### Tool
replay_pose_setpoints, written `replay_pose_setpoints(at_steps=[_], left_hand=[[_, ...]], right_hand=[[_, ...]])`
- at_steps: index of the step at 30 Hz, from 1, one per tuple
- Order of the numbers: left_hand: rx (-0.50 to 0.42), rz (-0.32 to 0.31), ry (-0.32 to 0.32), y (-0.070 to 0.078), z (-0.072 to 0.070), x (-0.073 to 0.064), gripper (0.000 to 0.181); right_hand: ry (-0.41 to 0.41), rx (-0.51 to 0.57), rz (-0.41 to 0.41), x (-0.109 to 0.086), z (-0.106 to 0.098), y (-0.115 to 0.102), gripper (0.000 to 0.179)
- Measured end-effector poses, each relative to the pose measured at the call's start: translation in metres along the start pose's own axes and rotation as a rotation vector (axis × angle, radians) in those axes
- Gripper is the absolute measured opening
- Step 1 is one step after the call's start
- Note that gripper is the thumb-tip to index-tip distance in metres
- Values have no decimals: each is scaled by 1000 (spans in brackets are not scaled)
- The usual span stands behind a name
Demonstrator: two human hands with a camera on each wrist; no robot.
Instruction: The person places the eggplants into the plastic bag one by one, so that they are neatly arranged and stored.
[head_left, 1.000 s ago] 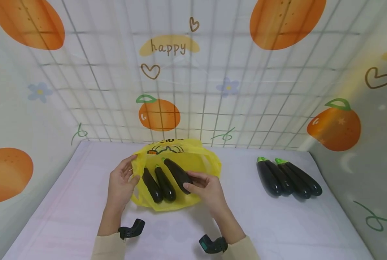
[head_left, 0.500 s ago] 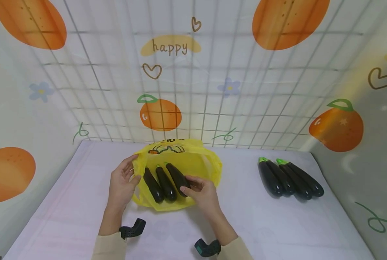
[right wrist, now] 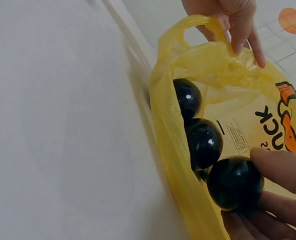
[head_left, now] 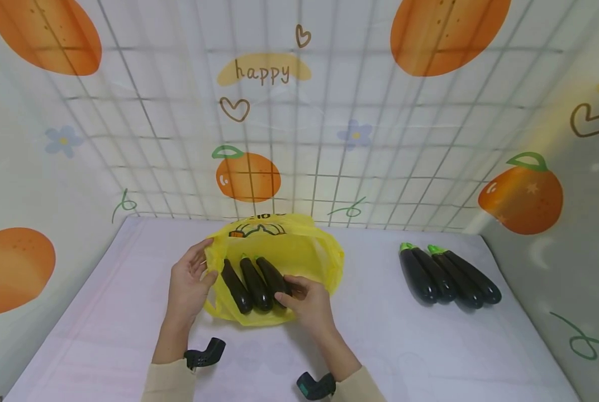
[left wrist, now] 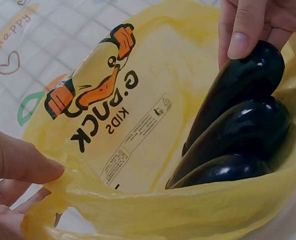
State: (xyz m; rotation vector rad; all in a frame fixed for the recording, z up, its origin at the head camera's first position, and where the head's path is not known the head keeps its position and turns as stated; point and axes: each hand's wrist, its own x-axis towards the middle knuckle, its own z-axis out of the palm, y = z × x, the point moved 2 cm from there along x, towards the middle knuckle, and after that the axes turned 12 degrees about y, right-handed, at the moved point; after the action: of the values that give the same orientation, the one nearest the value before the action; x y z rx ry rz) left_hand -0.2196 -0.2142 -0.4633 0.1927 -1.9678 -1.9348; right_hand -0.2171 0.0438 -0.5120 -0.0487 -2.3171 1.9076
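Note:
A yellow plastic bag (head_left: 299, 248) with a printed duck lies with its mouth spread on the table. Inside it, three dark eggplants rest side by side: a left eggplant (head_left: 236, 287), a middle eggplant (head_left: 256, 283) and a right eggplant (head_left: 271, 273). My right hand (head_left: 307, 301) grips the right eggplant by its thick end, thumb on one side and fingers on the other; the right wrist view shows this eggplant (right wrist: 235, 182) between them. On the left, my left hand (head_left: 191, 282) pinches the bag's rim, clearly so in the left wrist view, where the thumb (left wrist: 30, 165) presses the plastic.
Several more eggplants (head_left: 445, 276) with green stem ends lie together on the right side of the white-covered table (head_left: 420, 357). Behind stands a wire grid (head_left: 319, 184) covered by a printed sheet.
My right hand has moved left and slightly down, laying the right eggplant against the middle one inside the bag. My left hand stays on the bag's rim.

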Motion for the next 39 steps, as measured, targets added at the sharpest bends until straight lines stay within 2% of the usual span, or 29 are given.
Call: replay_pose_setpoints(at_steps=[10, 15, 21, 30, 35, 39], left_hand=[[2, -5, 3, 0, 2, 0, 72], [4, 9, -1, -1, 2, -1, 72], [58, 44, -1, 1, 4, -1, 71], [96, 36, 1, 2, 4, -3, 71], [131, 50, 3, 2, 3, -4, 71], [159, 60, 7, 3, 3, -4, 70]], right_hand=[[21, -110, -35, 1, 2, 4, 45], [20, -110, -52, 1, 3, 7, 45], [23, -121, -78, 1, 3, 8, 44], [24, -157, -88, 3, 4, 8, 45], [40, -177, -91, 2, 0, 2, 47], [75, -161, -94, 2, -9, -13, 50]])
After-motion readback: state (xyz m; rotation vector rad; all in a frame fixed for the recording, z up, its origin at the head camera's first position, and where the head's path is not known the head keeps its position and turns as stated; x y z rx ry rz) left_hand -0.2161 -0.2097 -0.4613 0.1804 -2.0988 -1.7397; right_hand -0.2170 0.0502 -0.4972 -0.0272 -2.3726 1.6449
